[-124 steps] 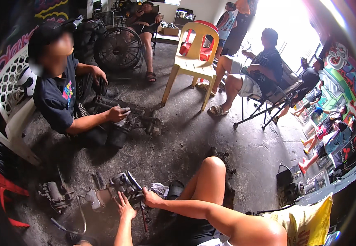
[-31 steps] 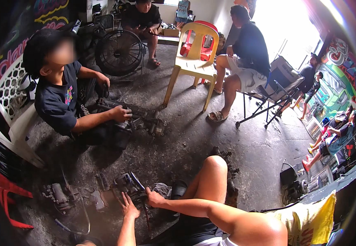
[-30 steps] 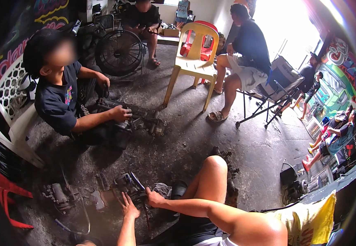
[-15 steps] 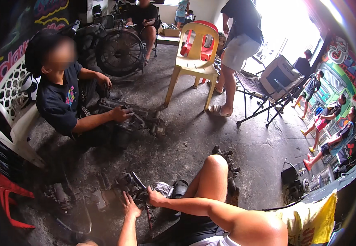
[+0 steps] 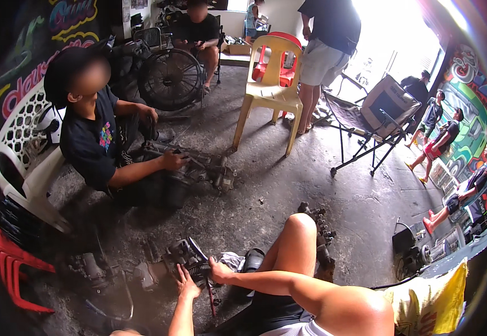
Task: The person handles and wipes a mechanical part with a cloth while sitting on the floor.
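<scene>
My left hand (image 5: 187, 281) rests with its fingers stretched out against a dark ribbed cylindrical part (image 5: 199, 270) low on the floor. My right hand (image 5: 220, 271) is closed at the other side of that part, around the lower end of a long, shiny, flat metal tool (image 5: 197, 247). The tool slants up and left past a greasy metal housing (image 5: 182, 251), which adjoins the ribbed part. Below my right hand a thin red rod (image 5: 211, 299) points downward. Exactly what kind of tool my fingers grip is hard to make out.
Across from me, a seated person in black handles another greasy mechanical assembly (image 5: 215, 173). More metal parts (image 5: 89, 269) lie at left, and a rod-like assembly (image 5: 323, 238) lies beyond my knee. A yellow chair (image 5: 271, 84), a folding chair (image 5: 375, 117) and a yellow sack (image 5: 431, 299) stand around.
The whole view has shifted slightly, so things sit a little further right. My hands stay at the ribbed part. The standing person behind the yellow chair has shifted their feet back.
</scene>
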The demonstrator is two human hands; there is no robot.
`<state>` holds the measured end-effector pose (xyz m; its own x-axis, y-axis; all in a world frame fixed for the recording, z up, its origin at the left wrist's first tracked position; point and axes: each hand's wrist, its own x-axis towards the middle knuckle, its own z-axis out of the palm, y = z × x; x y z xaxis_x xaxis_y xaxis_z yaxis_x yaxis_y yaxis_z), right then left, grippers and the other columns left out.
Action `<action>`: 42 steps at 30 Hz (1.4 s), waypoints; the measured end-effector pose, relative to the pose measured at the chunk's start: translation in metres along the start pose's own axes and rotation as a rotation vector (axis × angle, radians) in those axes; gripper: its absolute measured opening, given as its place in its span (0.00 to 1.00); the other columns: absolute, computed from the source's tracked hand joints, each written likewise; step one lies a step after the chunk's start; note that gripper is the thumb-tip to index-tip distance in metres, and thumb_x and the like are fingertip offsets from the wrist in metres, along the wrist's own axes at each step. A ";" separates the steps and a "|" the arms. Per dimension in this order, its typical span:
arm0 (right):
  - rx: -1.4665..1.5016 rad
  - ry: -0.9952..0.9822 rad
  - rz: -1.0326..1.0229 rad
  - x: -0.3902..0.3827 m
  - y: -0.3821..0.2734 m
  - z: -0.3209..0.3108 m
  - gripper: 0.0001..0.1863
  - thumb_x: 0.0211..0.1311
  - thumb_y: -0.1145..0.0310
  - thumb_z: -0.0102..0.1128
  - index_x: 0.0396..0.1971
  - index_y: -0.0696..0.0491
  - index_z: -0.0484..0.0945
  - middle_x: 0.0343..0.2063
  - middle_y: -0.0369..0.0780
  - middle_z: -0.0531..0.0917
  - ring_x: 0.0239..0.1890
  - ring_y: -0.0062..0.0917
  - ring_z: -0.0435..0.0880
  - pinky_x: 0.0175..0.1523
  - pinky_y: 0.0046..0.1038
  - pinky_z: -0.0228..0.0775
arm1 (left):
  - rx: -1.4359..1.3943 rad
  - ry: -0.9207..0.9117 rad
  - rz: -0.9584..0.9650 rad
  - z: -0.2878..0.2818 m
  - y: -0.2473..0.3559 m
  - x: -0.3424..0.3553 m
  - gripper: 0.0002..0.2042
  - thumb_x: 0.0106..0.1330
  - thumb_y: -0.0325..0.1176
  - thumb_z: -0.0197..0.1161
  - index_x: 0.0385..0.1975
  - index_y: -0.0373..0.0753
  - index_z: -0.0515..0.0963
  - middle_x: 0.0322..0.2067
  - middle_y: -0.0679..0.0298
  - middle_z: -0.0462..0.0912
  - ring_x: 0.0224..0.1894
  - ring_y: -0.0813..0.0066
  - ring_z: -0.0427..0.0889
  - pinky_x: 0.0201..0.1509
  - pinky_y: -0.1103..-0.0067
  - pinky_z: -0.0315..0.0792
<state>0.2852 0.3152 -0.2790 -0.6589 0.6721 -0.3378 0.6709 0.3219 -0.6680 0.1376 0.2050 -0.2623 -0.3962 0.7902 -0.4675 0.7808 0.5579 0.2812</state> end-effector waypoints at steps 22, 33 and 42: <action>0.038 0.006 0.024 0.003 0.007 0.001 0.22 0.55 0.68 0.50 0.47 0.61 0.57 0.24 0.60 0.77 0.31 0.56 0.78 0.33 0.49 0.68 | -0.075 -0.063 -0.029 -0.002 0.005 0.002 0.63 0.43 0.52 0.72 0.67 0.42 0.25 0.68 0.62 0.18 0.65 0.33 0.48 0.66 0.57 0.56; 0.005 0.022 -0.013 0.001 0.005 -0.001 0.23 0.53 0.70 0.52 0.46 0.60 0.55 0.22 0.59 0.77 0.29 0.56 0.79 0.31 0.50 0.69 | -0.013 -0.053 -0.019 0.003 0.003 0.005 0.61 0.44 0.48 0.72 0.66 0.39 0.27 0.68 0.60 0.20 0.68 0.39 0.41 0.69 0.59 0.50; -0.002 0.027 0.002 -0.004 -0.007 -0.013 0.22 0.53 0.72 0.51 0.45 0.61 0.55 0.25 0.60 0.78 0.31 0.54 0.80 0.33 0.50 0.71 | 0.047 0.000 0.001 -0.006 0.008 -0.001 0.61 0.43 0.44 0.73 0.67 0.37 0.28 0.69 0.59 0.22 0.69 0.39 0.33 0.70 0.59 0.46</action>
<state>0.2872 0.3188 -0.2646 -0.6480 0.6906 -0.3213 0.6732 0.3220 -0.6657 0.1412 0.2105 -0.2548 -0.3953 0.7909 -0.4671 0.8033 0.5443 0.2417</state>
